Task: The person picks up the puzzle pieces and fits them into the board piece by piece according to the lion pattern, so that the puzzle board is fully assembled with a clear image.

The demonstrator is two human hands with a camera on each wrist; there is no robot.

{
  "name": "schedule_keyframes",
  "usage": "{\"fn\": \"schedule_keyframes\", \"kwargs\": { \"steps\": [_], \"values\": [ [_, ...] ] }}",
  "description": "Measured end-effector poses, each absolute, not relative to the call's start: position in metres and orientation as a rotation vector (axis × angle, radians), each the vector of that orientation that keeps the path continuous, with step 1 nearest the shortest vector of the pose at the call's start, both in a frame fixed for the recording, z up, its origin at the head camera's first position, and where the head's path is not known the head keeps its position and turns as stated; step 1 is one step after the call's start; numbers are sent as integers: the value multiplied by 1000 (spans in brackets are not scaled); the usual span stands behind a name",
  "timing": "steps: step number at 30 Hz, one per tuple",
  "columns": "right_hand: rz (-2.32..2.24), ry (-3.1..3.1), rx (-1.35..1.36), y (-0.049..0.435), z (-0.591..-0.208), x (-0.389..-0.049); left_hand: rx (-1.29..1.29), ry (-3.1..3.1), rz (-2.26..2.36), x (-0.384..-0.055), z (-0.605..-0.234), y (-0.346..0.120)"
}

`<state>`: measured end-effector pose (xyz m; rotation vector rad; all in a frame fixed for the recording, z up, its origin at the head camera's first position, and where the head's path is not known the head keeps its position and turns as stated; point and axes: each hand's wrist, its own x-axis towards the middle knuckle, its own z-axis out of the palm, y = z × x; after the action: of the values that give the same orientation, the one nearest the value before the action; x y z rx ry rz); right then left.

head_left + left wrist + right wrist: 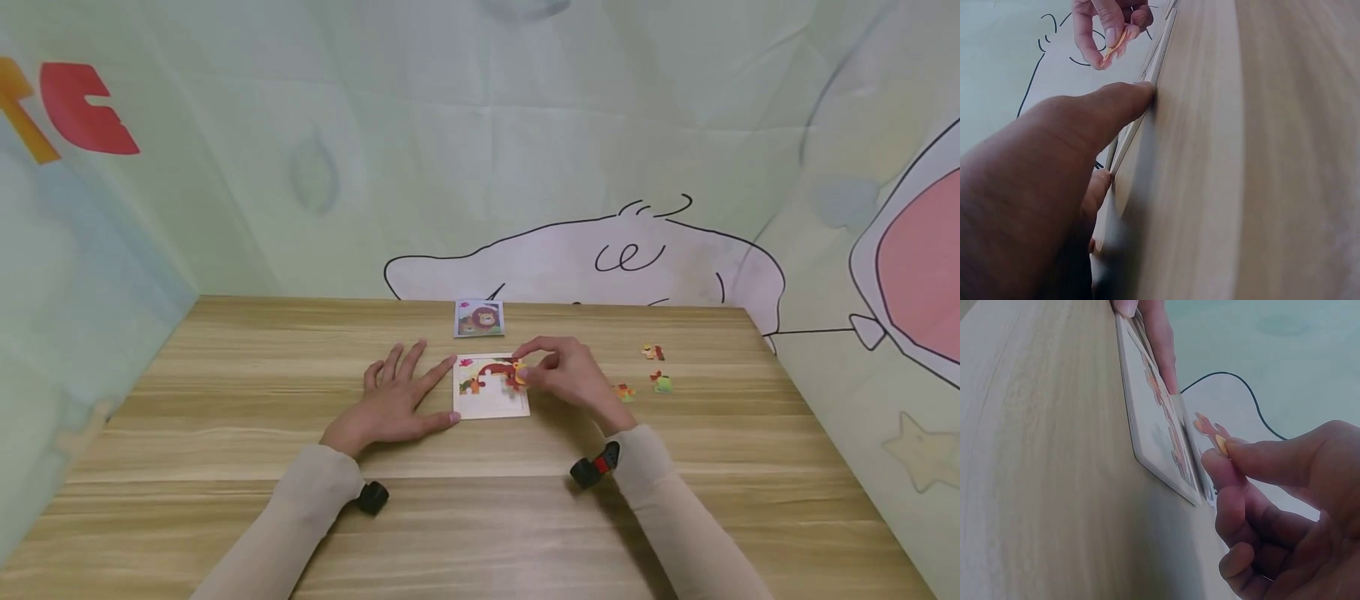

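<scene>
A puzzle piece (1210, 430) in orange and red is pinched between thumb and forefinger of my right hand (566, 372), held just above the right part of the puzzle board (491, 407). That white-framed board lies flat, its upper area partly filled with joined pieces, its lower area bare. With fingers spread, my left hand (396, 404) rests on the table at the board's left; thumb and forefinger touch its left edge. In the left wrist view, the left thumb (1125, 100) presses on the board's edge.
Behind the board lies a lion picture card (480, 319). Loose puzzle pieces lie to the right: one at the back (653, 352), a green one (662, 382) and another near my right wrist (624, 392). A printed cloth backdrop (450, 167) stands behind the wooden table (480, 517).
</scene>
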<state>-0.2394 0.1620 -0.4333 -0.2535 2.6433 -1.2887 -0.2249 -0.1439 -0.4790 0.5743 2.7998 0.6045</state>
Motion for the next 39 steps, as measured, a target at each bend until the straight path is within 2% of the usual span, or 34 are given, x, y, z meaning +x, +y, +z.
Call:
{"fn": "schedule_keyframes", "kwargs": {
  "steps": [39],
  "values": [
    [-1247,2672,-235,130,-440,-242,581,2804,586,-222,-471,-143]
  ]
}}
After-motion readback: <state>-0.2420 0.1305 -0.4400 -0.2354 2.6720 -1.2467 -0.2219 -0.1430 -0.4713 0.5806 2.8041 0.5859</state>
